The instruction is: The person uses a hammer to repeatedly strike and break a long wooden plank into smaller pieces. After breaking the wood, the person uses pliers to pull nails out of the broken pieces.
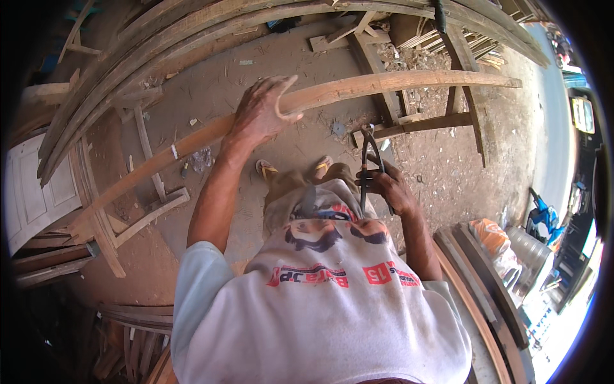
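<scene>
Beneath the long plank (332, 93), wooden trestles (476, 118) stand near either end, so it looks already laid up. Across the plank, your left hand (258, 110) spreads open, thumb and fingers astride it. On your side of the plank, your right hand (393, 185) grips the pincers (364, 152), apart from the wood; any work with them seems left to do.

The left hand (262, 109) hid part of the plank (384, 82) — left of it, a white door (43, 189) was cut off.
</scene>
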The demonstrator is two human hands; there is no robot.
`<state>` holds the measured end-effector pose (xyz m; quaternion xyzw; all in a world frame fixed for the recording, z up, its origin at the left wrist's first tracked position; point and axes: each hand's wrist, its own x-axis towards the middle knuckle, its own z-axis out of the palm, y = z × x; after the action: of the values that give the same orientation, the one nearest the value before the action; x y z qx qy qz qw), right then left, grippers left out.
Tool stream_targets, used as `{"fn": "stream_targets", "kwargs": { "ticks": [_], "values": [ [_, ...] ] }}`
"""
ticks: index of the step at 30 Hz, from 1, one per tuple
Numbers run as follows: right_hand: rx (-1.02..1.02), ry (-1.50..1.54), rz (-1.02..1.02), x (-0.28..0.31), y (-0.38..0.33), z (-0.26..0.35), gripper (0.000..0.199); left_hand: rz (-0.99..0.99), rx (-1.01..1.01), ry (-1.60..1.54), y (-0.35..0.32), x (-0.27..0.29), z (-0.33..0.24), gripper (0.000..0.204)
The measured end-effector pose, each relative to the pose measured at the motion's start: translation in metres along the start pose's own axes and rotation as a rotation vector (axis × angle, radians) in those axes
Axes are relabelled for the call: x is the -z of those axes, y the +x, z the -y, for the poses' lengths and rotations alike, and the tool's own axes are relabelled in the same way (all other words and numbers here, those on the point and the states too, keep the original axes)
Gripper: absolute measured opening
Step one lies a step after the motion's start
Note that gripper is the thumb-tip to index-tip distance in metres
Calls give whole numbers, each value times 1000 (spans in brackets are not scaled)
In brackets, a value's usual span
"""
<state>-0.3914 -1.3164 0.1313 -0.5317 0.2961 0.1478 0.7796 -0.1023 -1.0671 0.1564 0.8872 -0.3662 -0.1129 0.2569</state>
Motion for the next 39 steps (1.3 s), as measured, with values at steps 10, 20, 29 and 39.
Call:
{"fn": "stream_targets", "kwargs": {
  "ticks": [10, 20, 29, 39],
  "values": [
    [78, 174, -72, -48, -10, 0, 62, 442, 570, 92, -99, 86, 130, 91],
    [-9, -192, 12, -81, 5, 25, 57, 13, 366, 378, -151, 34, 131, 74],
    [-37, -237, 0, -84, 7, 13, 57, -131, 379, 448, -173, 4, 117, 96],
    [-98, -657, -153, -99, 12, 13, 36, -162, 387, 481, -178, -5, 118, 102]
  ]
}}
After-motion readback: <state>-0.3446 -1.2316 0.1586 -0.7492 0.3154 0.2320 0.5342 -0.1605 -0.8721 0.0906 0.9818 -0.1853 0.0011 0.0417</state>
